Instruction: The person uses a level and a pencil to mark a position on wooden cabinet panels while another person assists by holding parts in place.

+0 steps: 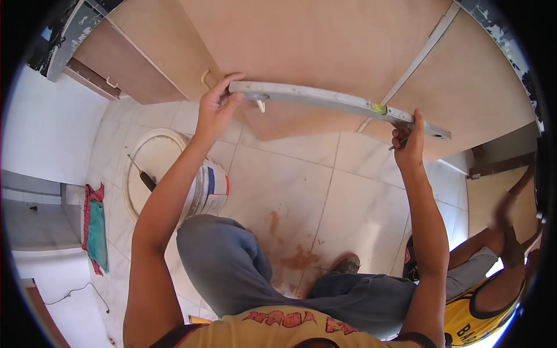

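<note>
Plainly, spirit level (325, 98) in half-curled left hand (218, 103) and curled right hand (412, 142).

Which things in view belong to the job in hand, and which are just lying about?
In use, it seems:
- spirit level, held by left hand and right hand
- cabinet doors behind it

Apparently lying about:
- bucket
- screwdriver atop the bucket
- red-and-teal cloth
- thin dark cable
</note>
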`<move>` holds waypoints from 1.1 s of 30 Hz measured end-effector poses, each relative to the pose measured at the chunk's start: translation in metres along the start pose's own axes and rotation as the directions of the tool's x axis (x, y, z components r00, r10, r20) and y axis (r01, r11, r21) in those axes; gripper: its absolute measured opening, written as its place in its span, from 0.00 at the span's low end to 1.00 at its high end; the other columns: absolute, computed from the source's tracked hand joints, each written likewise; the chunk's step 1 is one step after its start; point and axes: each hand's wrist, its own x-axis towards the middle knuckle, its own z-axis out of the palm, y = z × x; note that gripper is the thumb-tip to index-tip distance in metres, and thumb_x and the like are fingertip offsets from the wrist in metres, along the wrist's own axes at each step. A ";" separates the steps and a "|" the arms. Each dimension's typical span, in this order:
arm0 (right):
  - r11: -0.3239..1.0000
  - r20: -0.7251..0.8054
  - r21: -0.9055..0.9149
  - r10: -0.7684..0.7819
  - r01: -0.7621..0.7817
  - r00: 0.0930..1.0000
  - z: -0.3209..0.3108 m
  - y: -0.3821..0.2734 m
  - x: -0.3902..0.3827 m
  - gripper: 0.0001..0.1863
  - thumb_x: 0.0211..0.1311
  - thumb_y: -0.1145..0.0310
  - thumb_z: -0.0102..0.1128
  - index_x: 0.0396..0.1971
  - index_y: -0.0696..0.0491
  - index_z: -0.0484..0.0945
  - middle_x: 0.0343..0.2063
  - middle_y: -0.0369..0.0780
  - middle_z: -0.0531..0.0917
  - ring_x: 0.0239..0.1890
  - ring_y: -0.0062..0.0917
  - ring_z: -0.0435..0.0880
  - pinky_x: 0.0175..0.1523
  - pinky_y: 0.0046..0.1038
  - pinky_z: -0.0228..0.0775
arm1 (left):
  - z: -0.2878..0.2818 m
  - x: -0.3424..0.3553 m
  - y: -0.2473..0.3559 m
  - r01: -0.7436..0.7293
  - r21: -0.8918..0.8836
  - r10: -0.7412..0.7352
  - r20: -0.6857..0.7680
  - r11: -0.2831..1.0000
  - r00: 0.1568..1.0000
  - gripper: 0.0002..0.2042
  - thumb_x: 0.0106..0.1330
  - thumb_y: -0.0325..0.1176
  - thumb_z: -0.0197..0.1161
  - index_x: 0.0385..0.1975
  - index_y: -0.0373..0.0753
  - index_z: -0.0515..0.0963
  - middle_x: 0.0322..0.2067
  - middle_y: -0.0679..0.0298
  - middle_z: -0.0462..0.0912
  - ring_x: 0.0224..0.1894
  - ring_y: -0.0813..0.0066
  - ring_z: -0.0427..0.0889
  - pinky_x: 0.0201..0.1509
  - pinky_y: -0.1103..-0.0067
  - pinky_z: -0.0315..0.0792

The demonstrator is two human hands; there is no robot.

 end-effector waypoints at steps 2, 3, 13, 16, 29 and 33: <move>0.999 0.008 -0.011 -0.038 0.038 0.999 0.000 -0.005 0.005 0.23 0.63 0.41 0.60 0.35 0.48 0.72 0.27 0.41 0.81 0.21 0.20 0.73 0.19 0.20 0.56 | 0.011 0.011 -0.013 -0.012 -0.035 0.010 -0.073 0.999 0.997 0.18 0.70 0.31 0.63 0.58 0.35 0.74 0.48 0.60 0.79 0.47 0.72 0.80 0.54 0.78 0.75; 0.999 0.039 0.015 -0.038 0.038 0.999 0.000 -0.008 0.008 0.23 0.63 0.41 0.60 0.36 0.48 0.72 0.27 0.41 0.81 0.21 0.20 0.73 0.19 0.20 0.56 | 0.017 0.019 -0.016 -0.016 -0.062 0.007 -0.136 0.998 0.991 0.19 0.70 0.32 0.64 0.59 0.35 0.74 0.48 0.60 0.78 0.47 0.72 0.79 0.55 0.79 0.73; 0.983 0.029 0.095 -0.158 0.155 0.987 0.035 -0.004 0.021 0.28 0.63 0.37 0.56 0.40 0.50 0.72 0.27 0.42 0.81 0.21 0.18 0.72 0.18 0.18 0.55 | 0.056 0.062 -0.053 0.069 -0.006 -0.057 -0.648 0.998 0.759 0.42 0.52 0.43 0.79 0.60 0.27 0.61 0.58 0.47 0.63 0.60 0.59 0.68 0.64 0.70 0.66; 0.975 0.040 0.110 -0.197 0.191 0.980 0.039 -0.008 0.027 0.29 0.64 0.36 0.53 0.40 0.50 0.72 0.26 0.41 0.81 0.21 0.18 0.72 0.18 0.18 0.55 | 0.056 0.067 -0.066 0.027 0.156 0.061 -0.534 0.987 0.843 0.51 0.50 0.45 0.79 0.65 0.24 0.53 0.63 0.41 0.57 0.68 0.51 0.61 0.68 0.67 0.63; 0.942 0.034 0.060 -0.333 0.331 0.942 0.056 -0.026 0.018 0.29 0.65 0.35 0.50 0.40 0.49 0.72 0.25 0.39 0.79 0.20 0.18 0.71 0.18 0.18 0.54 | 0.094 0.097 -0.104 0.106 0.434 0.156 -0.525 0.894 0.837 0.51 0.59 0.35 0.71 0.72 0.29 0.38 0.72 0.42 0.37 0.72 0.42 0.50 0.73 0.66 0.56; 0.949 0.018 0.040 -0.313 0.313 0.949 0.045 -0.028 0.019 0.30 0.64 0.34 0.51 0.42 0.49 0.70 0.25 0.39 0.78 0.20 0.18 0.71 0.18 0.18 0.54 | 0.104 0.091 -0.102 0.147 0.438 0.151 -0.576 0.887 0.804 0.49 0.59 0.35 0.71 0.73 0.31 0.40 0.72 0.42 0.41 0.71 0.41 0.53 0.72 0.63 0.58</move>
